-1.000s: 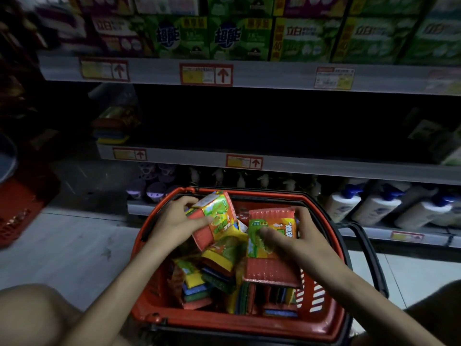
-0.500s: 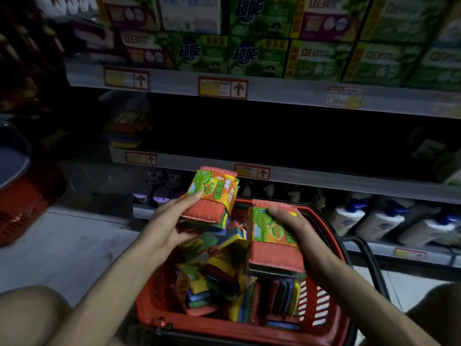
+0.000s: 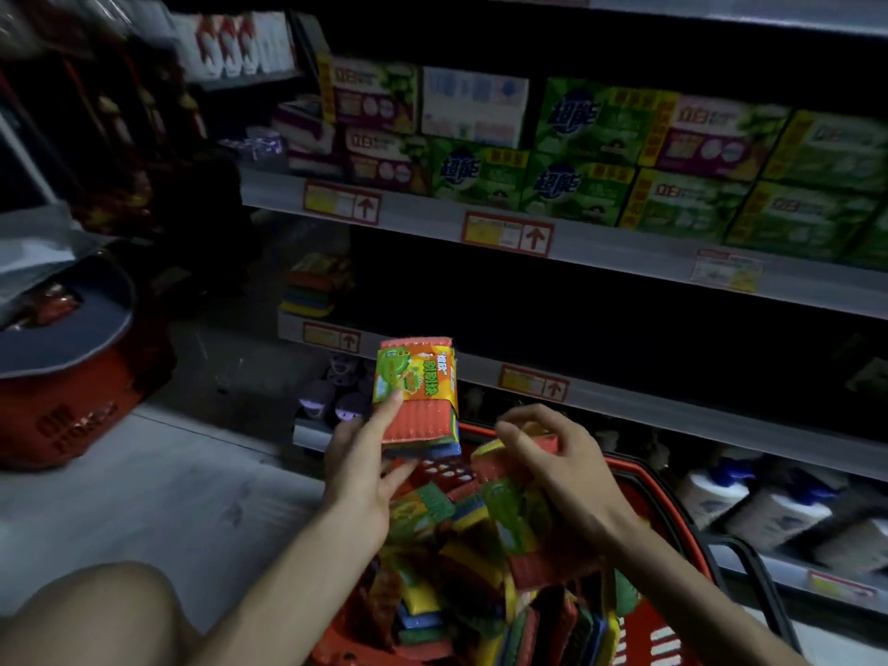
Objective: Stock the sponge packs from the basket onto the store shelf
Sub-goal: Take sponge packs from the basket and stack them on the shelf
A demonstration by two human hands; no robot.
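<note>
Setting: A dim store aisle, seen from the wearer's head; the person crouched at a red basket on the floor, facing the shelves.
Left hand: The left hand gripped one sponge pack from below, thumb on its front, and held it upright above the basket's far edge, in front of the shelf lip. It was probably raised that way to carry it straight to the shelf.
Right hand: The right hand curled over a second pack at the top of the pile, fingers closed on it, low over the basket. The two hands were apart.
Basket contents: Many more packs lay jumbled inside, so most of the stocking looked undone.
Target shelf: The dark middle shelf held a small stack of sponges at its left end; the rest looked bare, likely the space to be filled.
Pack label: A green and orange wrapper with Chinese characters, too blurred to read surely.
Upper shelf: Green boxes printed "超能" and others printed "立白".
Price tags: Red-framed tags with upward arrows; their text was unreadable.
Lowest shelf: White bottles with blue tops.
</note>
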